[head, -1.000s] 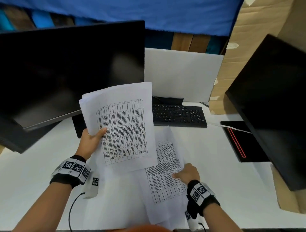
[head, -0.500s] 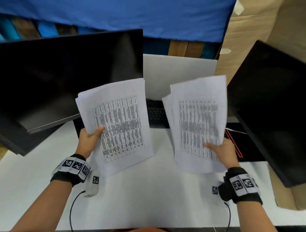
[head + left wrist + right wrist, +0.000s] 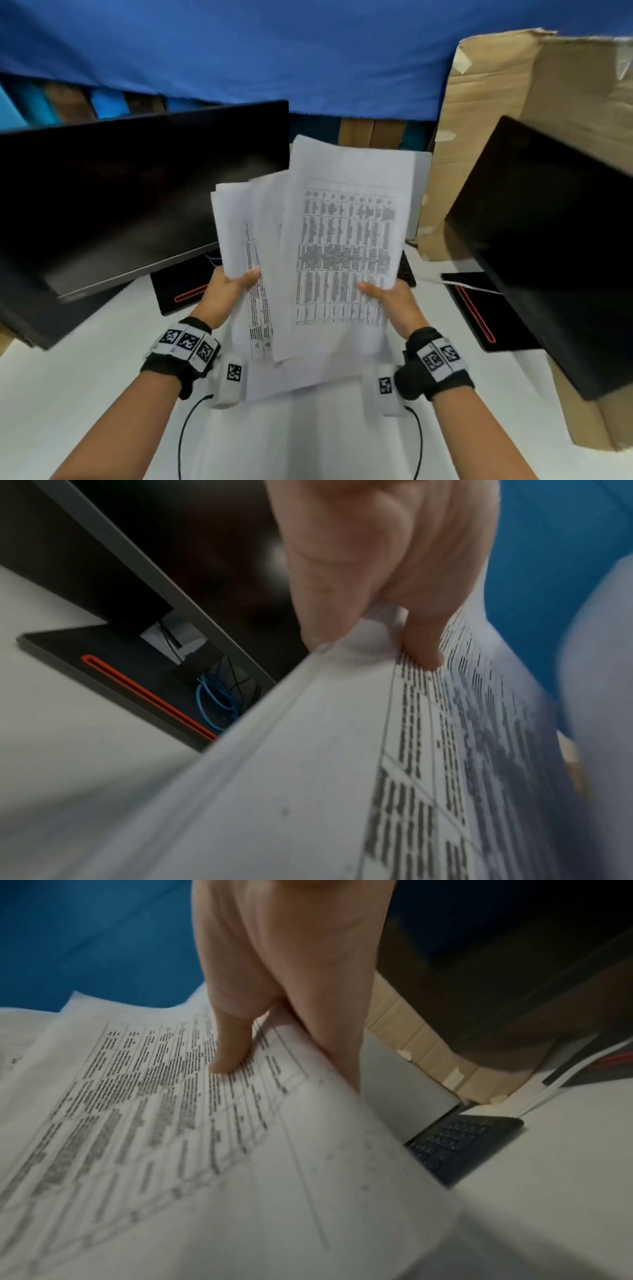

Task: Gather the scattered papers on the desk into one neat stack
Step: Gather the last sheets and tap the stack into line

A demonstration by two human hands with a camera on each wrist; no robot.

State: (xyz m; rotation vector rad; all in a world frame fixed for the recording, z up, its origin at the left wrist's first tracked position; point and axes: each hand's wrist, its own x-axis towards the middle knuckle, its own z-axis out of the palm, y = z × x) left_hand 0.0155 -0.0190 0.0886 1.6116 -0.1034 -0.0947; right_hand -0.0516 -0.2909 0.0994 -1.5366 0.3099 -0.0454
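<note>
Both hands hold printed papers (image 3: 342, 246) up above the white desk (image 3: 85, 394), in front of the person's chest. The left hand (image 3: 222, 294) pinches the left-side sheets (image 3: 236, 236) at their lower left edge, thumb on the printed face and fingers behind. The right hand (image 3: 394, 301) grips the right-side sheets (image 3: 346, 205) at their lower right edge the same way, thumb on top. The right-side sheets overlap the front of the left ones; the edges are fanned and uneven, with corners sticking out at the top and bottom, not squared.

The papers sit in a narrow gap. A dark left monitor (image 3: 137, 198) stands close beside their left edge, and a right monitor (image 3: 548, 246) stands further off on the other side, with cardboard (image 3: 479, 154) behind it. A blue cloth (image 3: 274, 51) hangs along the back. The desk surface below and toward the person is bare white, with cables from the wrist units trailing over it.

The head view hides most of what lies behind the sheets. The left wrist view shows the thumb (image 3: 421, 645) pressed on the table print and the stacked sheet edges seen end-on, plus the monitor base (image 3: 113, 674) with a red line and a loop of blue cable (image 3: 212, 699) under the screen. The right wrist view shows a thumb (image 3: 229, 1047) on the print, a finger running under the sheet edge, and a black keyboard (image 3: 462, 1145) on the desk behind the papers, of which the head view shows only a corner.
</note>
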